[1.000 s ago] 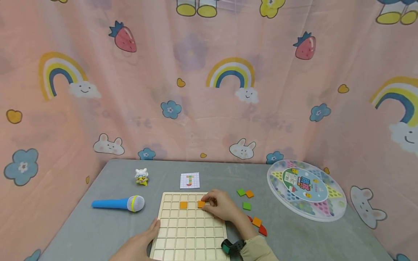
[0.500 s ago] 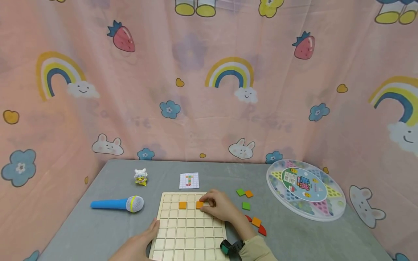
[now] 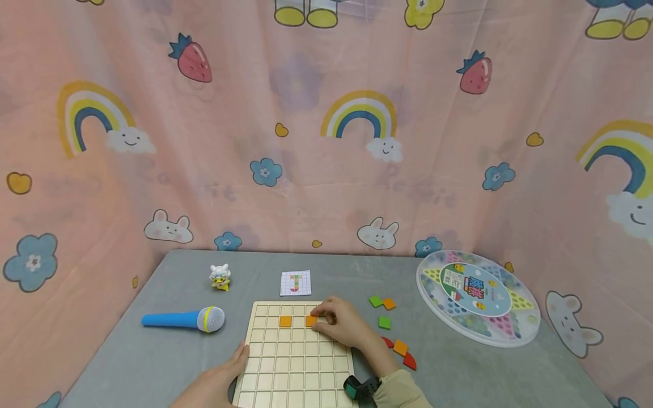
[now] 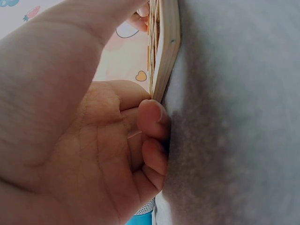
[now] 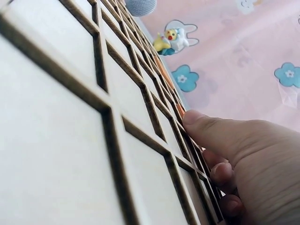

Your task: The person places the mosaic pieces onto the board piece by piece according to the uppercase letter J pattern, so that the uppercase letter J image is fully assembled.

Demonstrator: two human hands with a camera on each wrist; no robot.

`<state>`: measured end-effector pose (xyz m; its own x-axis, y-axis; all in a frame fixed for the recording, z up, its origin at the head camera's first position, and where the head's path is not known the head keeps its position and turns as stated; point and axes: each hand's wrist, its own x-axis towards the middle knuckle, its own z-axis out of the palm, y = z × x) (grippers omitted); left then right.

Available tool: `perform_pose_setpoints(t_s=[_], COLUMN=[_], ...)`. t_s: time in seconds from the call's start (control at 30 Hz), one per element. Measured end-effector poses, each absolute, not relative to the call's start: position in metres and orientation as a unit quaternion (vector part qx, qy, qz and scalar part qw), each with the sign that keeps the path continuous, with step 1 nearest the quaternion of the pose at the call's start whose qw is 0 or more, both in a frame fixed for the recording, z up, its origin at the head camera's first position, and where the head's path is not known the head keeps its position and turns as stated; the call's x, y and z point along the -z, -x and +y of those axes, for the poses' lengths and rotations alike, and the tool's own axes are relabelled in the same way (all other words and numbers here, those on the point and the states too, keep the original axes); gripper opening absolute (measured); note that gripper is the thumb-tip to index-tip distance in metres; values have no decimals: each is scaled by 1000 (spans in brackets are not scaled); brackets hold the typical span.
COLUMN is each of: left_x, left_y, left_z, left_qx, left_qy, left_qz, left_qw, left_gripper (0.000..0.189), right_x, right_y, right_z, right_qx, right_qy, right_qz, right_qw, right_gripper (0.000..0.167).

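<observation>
My right hand (image 3: 342, 322) pinches an orange square tile (image 3: 310, 321) between thumb and fingertips, low over the second row of a pale wooden grid board (image 3: 296, 362). Two columns to its left, another orange square tile (image 3: 285, 321) lies in the same row. In the right wrist view the thumb (image 5: 201, 124) reaches the tile's edge; other fingers are partly hidden behind it. My left hand (image 3: 219, 374) holds the board's left side near the front. The left wrist view shows curled fingers (image 4: 152, 119) against the board's edge (image 4: 166, 51).
Right of the board lie two green tiles (image 3: 385, 322), loose orange tiles (image 3: 400, 348) and red curved pieces (image 3: 410, 361). A pattern card (image 3: 295, 283) is behind it. A blue microphone (image 3: 183, 319) and small figurine (image 3: 220, 277) stand left; a round game board (image 3: 479, 297) lies far right.
The pinched orange tile has shifted very slightly left on the board with my right hand. My left hand stays at the board's side.
</observation>
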<state>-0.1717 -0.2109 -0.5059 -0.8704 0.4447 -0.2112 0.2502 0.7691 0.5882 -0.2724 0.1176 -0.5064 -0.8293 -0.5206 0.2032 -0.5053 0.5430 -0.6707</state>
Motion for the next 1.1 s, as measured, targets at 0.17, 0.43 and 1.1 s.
perform_pose_setpoints(t_s=[0.17,0.43,1.1], left_x=[505,501,502], left_y=[171,169,171], left_z=[-209,-208,-209], left_qx=[-287,-280,-291], left_qy=[-179,-185,-181], left_qz=[925,927,922], left_qw=[175,168,180], left_gripper=[123,122,120], right_x=[508,507,457], right_y=[272,272,270], right_z=[118,118,116], right_qx=[380,384,385], right_qy=[292,293,312], right_qz=[878,875,868], right_qw=[8,13,22], right_gripper=[23,30,49])
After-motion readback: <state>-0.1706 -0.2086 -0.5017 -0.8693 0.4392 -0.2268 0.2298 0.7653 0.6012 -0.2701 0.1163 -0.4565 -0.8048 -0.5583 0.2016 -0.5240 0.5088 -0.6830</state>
